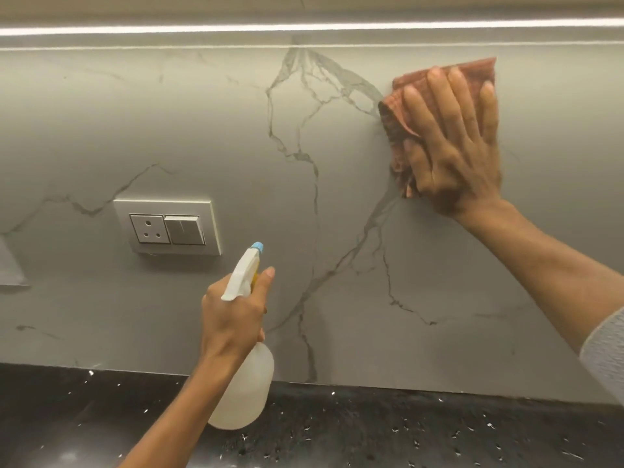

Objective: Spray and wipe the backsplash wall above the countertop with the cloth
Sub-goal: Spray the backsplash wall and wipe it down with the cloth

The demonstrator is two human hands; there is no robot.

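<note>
Grey marble-look backsplash wall [202, 130] with darker veins fills nearly everything ahead, lit from above by a long light strip [304, 28], and it meets a black speckled countertop [405, 430] along the bottom.

Up near the top right of the wall, the right hand [452, 146] lies flat with its fingers straight and slightly spread, pressing a reddish-brown cloth [396, 125] against the stone. Most of the cloth is covered by the palm. Only a folded corner above the fingertips and a bunched edge on the left show. A pale sleeve [604, 352] on that arm is cut off by the right edge.

Lower and nearer the middle, the left hand [233, 319] is wrapped round the neck of a spray bottle [246, 393], held upright in front of the wall and over the countertop. The forefinger is stretched up alongside the white spray head, whose blue nozzle points at the wall. The hand hides the neck and most of the trigger, with just a sliver of yellow showing. The bottle's body is cloudy and translucent, and I cannot make out how much liquid is in it.

Left of the bottle, a socket and switch plate [167, 227] is set in the wall. A flat grey shape [10, 265] at the far left edge is cut off and I cannot tell what it is.
</note>
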